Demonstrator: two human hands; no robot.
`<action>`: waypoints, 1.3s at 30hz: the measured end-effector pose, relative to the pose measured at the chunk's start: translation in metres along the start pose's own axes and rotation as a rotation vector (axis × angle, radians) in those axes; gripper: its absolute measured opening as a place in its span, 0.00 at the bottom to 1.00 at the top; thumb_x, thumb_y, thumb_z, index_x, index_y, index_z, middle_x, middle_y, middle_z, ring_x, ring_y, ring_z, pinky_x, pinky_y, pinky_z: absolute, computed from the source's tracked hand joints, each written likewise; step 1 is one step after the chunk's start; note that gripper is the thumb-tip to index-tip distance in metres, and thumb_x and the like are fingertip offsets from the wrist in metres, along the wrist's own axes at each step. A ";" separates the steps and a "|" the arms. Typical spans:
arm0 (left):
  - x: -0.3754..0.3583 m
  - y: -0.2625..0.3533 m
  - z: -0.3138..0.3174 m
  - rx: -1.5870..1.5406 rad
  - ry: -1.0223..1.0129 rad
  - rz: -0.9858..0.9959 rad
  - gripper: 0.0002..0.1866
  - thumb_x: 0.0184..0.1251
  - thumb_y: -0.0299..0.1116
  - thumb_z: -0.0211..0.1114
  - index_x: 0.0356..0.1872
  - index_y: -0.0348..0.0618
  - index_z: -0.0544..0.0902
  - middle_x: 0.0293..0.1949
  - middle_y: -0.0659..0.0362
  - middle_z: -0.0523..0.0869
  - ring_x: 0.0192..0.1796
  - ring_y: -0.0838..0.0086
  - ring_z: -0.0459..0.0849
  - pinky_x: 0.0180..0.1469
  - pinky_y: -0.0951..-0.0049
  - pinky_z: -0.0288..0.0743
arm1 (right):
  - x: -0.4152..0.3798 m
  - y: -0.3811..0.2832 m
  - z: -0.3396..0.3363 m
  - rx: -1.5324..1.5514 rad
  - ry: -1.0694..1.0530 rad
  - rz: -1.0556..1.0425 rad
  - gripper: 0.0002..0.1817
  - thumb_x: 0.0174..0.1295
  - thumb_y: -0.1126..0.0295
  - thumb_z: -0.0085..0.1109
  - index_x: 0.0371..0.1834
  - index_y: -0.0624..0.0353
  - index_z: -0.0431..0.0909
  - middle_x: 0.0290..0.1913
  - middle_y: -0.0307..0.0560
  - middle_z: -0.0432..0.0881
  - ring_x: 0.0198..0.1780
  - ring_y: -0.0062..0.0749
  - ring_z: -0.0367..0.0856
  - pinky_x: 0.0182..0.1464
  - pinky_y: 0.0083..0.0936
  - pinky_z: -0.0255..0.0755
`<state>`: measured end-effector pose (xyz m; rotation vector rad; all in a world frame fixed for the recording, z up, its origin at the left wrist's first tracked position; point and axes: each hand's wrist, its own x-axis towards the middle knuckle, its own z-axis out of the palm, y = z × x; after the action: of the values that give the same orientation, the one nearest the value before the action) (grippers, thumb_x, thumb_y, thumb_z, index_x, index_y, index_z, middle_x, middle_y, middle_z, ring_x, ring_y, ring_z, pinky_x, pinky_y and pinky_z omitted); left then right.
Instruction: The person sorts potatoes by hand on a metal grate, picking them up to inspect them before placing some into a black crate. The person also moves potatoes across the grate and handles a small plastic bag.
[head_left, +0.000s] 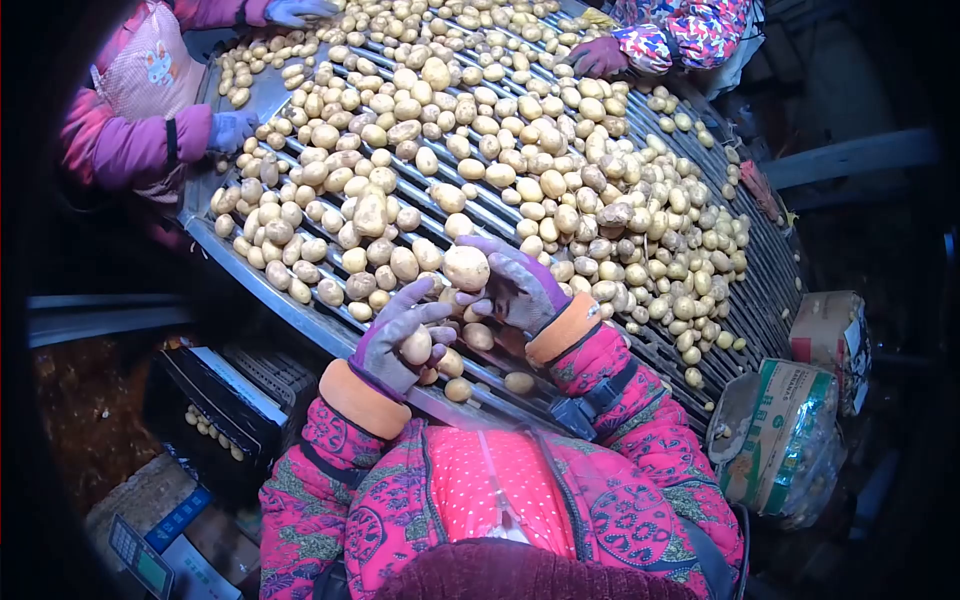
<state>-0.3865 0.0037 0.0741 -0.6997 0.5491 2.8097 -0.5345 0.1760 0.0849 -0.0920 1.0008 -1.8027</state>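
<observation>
Both my hands wear grey-purple gloves and are over the near edge of a slatted metal sorting table [400,185] covered in potatoes. My left hand [392,345] has its fingers curled around a small potato [416,346]. In my right hand [515,288], a larger round potato [466,268] is gripped between thumb and fingers, raised a little over the others. A few loose potatoes, one of them a brownish potato [519,383], lie on the bars between my wrists and near my jacket.
A co-worker's gloved hand [232,131] rests at the table's left edge; another co-worker's gloved hand [598,57] is at the far right. At right stand a green-and-tan carton [778,435] and another box [830,335]. A black crate [215,420] and a scale [143,557] are at lower left.
</observation>
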 end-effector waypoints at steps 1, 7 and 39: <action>0.000 0.002 0.008 0.052 -0.050 0.014 0.27 0.73 0.33 0.54 0.72 0.50 0.64 0.55 0.55 0.80 0.44 0.69 0.81 0.40 0.75 0.77 | 0.001 -0.001 0.005 0.011 0.039 -0.005 0.28 0.72 0.56 0.51 0.72 0.56 0.64 0.56 0.47 0.80 0.48 0.31 0.84 0.40 0.18 0.79; 0.018 -0.001 0.002 -0.071 -0.343 -0.060 0.37 0.69 0.39 0.62 0.76 0.53 0.56 0.62 0.50 0.75 0.48 0.63 0.81 0.39 0.70 0.80 | 0.006 0.003 0.006 -1.018 -0.155 -0.553 0.21 0.67 0.65 0.59 0.61 0.59 0.76 0.61 0.49 0.78 0.59 0.39 0.78 0.61 0.33 0.72; -0.030 -0.022 -0.013 -0.501 -0.213 0.065 0.44 0.66 0.73 0.45 0.68 0.45 0.67 0.73 0.46 0.63 0.70 0.40 0.66 0.62 0.37 0.71 | -0.047 0.001 0.054 -1.414 0.090 -0.459 0.26 0.62 0.61 0.64 0.63 0.56 0.76 0.50 0.52 0.83 0.51 0.41 0.83 0.53 0.31 0.75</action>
<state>-0.3492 0.0158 0.0712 -0.4514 -0.1821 3.0553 -0.4855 0.1824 0.1372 -1.1724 2.2659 -1.1084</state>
